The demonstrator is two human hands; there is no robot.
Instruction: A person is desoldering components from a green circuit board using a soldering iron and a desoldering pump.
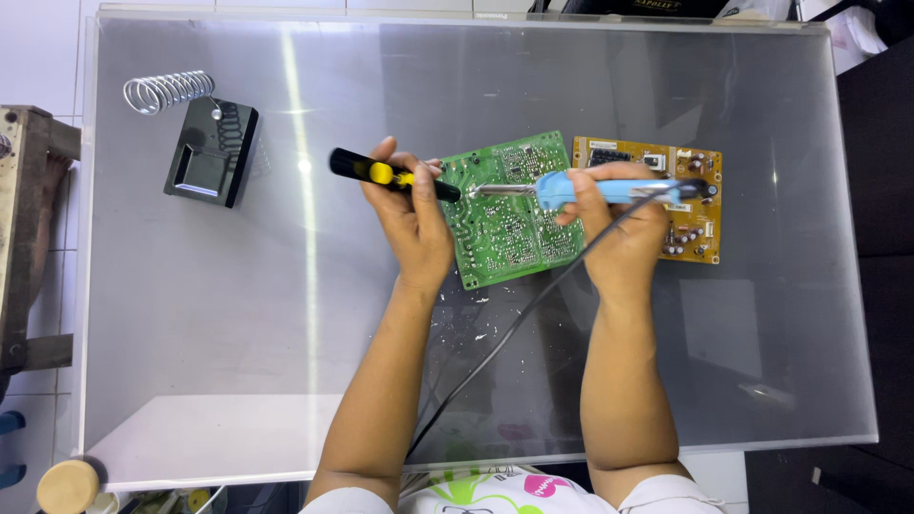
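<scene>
Head view: a person works over a green board (509, 211) lying solder side up near the middle of a glass table (190, 333), a yellow board (690, 228) just beside it on the right. The right hand (619, 228) is wrapped around the blue handle of a soldering iron (590, 188), its metal tip laid across the green board; the black cord (514, 324) trails back toward the body. The left hand (414, 214) grips a black-and-yellow tool (390, 176), its tip at the board's left edge, facing the iron. Both forearms reach straight out from the body, wrists near the table. The board looks light, stiff and fragile, best taken by its edges; the iron only by its handle. A coil stand (205, 143) sits well apart at upper left.
</scene>
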